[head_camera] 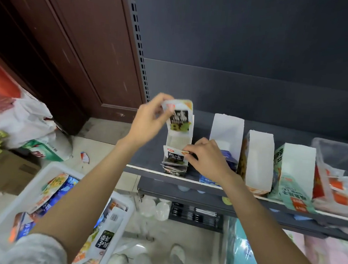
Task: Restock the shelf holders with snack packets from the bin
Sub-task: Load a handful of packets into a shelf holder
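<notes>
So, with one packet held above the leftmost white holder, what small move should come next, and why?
Probably lower the black-and-white snack packet in the left hand into the leftmost white cardboard holder. It is already above the holder's open back part, while the right hand pinches the front packet, seemingly keeping room behind it.

Single view — head-worn, wide-angle, looking forward and steeply down. Close to the shelf [186, 177] at arm's reach; both forearms enter from the bottom edge — the floor and bin [47, 169] lie lower left.
</notes>
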{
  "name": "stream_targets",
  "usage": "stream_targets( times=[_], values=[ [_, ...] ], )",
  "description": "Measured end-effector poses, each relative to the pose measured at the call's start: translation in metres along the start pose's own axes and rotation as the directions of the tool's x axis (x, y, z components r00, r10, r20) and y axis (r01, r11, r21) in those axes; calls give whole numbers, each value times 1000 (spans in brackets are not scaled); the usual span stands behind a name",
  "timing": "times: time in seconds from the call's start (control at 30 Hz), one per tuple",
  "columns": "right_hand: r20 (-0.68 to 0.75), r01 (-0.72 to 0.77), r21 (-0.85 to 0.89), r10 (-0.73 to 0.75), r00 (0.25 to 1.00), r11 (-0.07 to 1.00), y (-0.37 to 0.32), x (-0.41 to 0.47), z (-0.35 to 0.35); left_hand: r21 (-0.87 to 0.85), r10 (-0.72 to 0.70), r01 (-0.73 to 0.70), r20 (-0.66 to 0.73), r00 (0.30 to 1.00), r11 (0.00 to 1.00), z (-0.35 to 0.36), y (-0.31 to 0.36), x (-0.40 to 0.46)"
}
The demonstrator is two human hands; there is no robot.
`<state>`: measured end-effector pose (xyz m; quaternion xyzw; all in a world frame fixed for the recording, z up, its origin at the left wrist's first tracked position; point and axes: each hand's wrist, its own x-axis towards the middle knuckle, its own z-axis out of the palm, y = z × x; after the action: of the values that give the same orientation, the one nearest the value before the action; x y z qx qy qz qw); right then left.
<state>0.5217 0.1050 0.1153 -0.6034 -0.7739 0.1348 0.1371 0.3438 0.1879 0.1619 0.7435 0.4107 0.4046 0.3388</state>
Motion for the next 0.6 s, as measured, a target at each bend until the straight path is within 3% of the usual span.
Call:
stream_targets(
  times=[0.07,0.23,0.47,0.6],
  values=[
    [-10,-9,-5,9,1000,1000,0,-3,-1,97,-7,-6,132,991,995,11,-17,-9],
    [-69,-50,53,53,996,997,0,-7,0,223,-152,91,273,950,971,16,-45,-26],
    [-99,-78,46,82,992,996,-5,-9,2,203,-265,198,398,878,959,6,-44,-44],
    [-107,-94,34,97,990,995,-7,-21,3,167,-248,190,471,847,967,3,-42,-57]
  ],
)
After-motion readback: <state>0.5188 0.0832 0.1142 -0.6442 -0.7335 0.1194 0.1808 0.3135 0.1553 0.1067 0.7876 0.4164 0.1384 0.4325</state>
